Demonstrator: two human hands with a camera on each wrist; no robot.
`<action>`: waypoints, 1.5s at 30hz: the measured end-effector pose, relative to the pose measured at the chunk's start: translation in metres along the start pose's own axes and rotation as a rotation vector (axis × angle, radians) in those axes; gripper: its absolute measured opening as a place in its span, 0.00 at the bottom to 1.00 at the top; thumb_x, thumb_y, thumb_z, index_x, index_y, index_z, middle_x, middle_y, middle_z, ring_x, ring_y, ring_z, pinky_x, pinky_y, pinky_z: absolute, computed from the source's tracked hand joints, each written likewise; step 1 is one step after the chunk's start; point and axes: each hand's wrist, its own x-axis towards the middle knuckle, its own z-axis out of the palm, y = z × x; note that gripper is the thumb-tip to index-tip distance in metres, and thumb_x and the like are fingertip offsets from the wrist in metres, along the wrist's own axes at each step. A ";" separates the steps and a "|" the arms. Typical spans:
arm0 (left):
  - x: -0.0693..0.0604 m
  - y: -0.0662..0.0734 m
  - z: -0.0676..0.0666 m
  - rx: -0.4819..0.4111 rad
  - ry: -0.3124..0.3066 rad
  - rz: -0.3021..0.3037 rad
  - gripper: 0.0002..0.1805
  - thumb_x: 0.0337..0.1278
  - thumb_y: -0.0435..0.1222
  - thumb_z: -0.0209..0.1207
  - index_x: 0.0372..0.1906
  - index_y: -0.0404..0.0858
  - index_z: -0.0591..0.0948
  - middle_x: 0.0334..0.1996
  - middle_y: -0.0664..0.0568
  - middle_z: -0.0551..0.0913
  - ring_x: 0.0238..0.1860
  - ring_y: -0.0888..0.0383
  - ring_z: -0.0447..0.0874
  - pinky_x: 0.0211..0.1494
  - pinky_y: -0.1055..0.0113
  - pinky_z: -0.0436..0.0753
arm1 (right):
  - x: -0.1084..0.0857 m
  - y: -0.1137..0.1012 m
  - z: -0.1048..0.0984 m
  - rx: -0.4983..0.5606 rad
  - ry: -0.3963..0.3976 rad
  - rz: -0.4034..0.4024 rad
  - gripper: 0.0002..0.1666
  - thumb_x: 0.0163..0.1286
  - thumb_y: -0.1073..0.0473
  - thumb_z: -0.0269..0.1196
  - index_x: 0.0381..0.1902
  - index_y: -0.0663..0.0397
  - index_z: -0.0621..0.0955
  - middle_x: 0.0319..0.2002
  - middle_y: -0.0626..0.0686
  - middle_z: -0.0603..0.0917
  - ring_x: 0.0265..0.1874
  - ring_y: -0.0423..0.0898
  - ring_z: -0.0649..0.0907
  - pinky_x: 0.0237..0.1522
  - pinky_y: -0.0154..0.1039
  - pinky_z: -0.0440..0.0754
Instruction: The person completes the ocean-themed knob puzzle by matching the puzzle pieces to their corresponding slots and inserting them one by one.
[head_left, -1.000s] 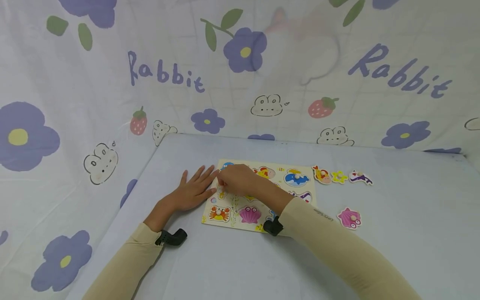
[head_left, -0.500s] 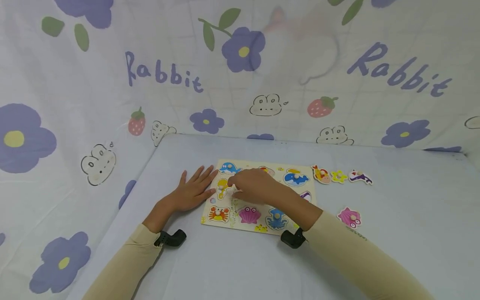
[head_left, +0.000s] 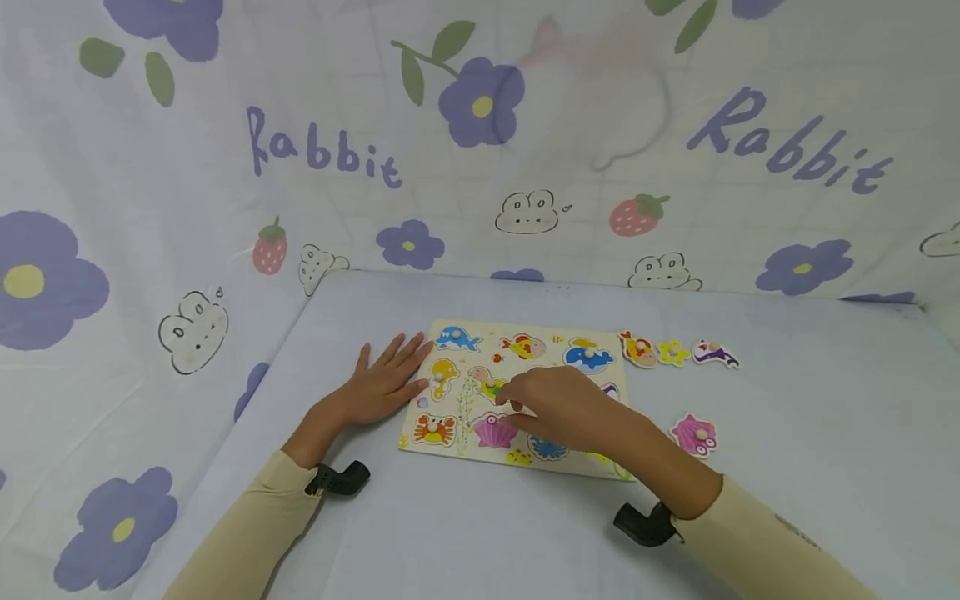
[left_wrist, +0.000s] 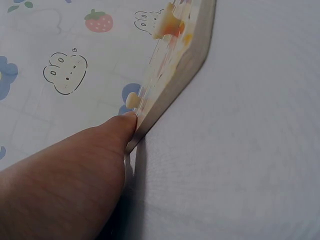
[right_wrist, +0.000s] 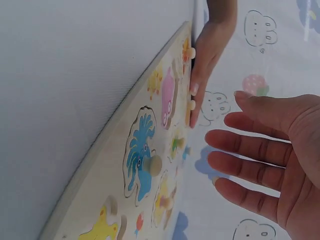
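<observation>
A wooden peg puzzle board (head_left: pixel 489 333) lies flat on the table in the head view. My left hand (head_left: pixel 378 387) rests flat with spread fingers against its left edge; in the left wrist view the thumb (left_wrist: pixel 122 127) touches that edge. Over the board's middle hovers my right hand (head_left: pixel 558 408), its fingers loosely bent. Nothing is between those fingers in the right wrist view, where they are apart from the board. Knobbed pieces sit in it, among them a crab (head_left: pixel 435 430), a seahorse (head_left: pixel 442 379) and an octopus (right_wrist: pixel 137 155). Part of the board is hidden below the right hand.
Right of the board lie loose knobbed pieces: a fish (head_left: pixel 637 350), a yellow starfish (head_left: pixel 672 352), a purple and white sea animal (head_left: pixel 715 353) and a pink shell (head_left: pixel 694 435). A patterned curtain (head_left: pixel 330 208) stands behind the table.
My right hand has moved right and toward me from the board's upper left, uncovering the blue sea animal, the seahorse and the turtle. The left hand stays at the edge.
</observation>
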 end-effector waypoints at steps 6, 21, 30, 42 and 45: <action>0.000 0.000 0.001 0.007 0.000 -0.003 0.38 0.80 0.57 0.41 0.83 0.49 0.45 0.83 0.51 0.40 0.82 0.44 0.33 0.73 0.30 0.30 | -0.016 0.006 -0.001 -0.008 0.039 0.010 0.17 0.66 0.49 0.72 0.52 0.45 0.88 0.35 0.39 0.87 0.33 0.36 0.81 0.35 0.32 0.79; 0.001 0.000 0.003 0.012 0.009 0.009 0.38 0.80 0.56 0.41 0.83 0.48 0.46 0.83 0.49 0.42 0.82 0.43 0.34 0.73 0.29 0.31 | -0.040 0.019 0.002 0.056 0.111 0.041 0.14 0.68 0.51 0.71 0.49 0.45 0.89 0.30 0.36 0.84 0.29 0.34 0.77 0.32 0.30 0.78; 0.000 0.003 0.001 0.000 0.009 0.006 0.38 0.80 0.55 0.41 0.83 0.47 0.47 0.83 0.49 0.42 0.82 0.42 0.35 0.73 0.29 0.31 | -0.050 0.026 0.000 0.079 0.186 0.026 0.12 0.67 0.54 0.71 0.47 0.47 0.89 0.29 0.36 0.83 0.29 0.35 0.77 0.31 0.31 0.77; -0.001 0.004 -0.002 -0.008 0.009 0.006 0.38 0.80 0.55 0.43 0.83 0.45 0.48 0.83 0.47 0.43 0.81 0.41 0.35 0.73 0.29 0.31 | -0.053 0.035 -0.005 0.111 0.159 0.074 0.13 0.69 0.50 0.70 0.48 0.46 0.89 0.31 0.35 0.84 0.31 0.35 0.78 0.34 0.33 0.79; -0.001 0.003 -0.001 -0.001 0.004 0.000 0.38 0.80 0.56 0.42 0.83 0.46 0.47 0.83 0.48 0.43 0.82 0.42 0.35 0.73 0.29 0.31 | -0.055 0.040 -0.007 0.142 0.138 0.097 0.13 0.70 0.50 0.69 0.49 0.45 0.89 0.31 0.34 0.83 0.32 0.36 0.78 0.35 0.34 0.79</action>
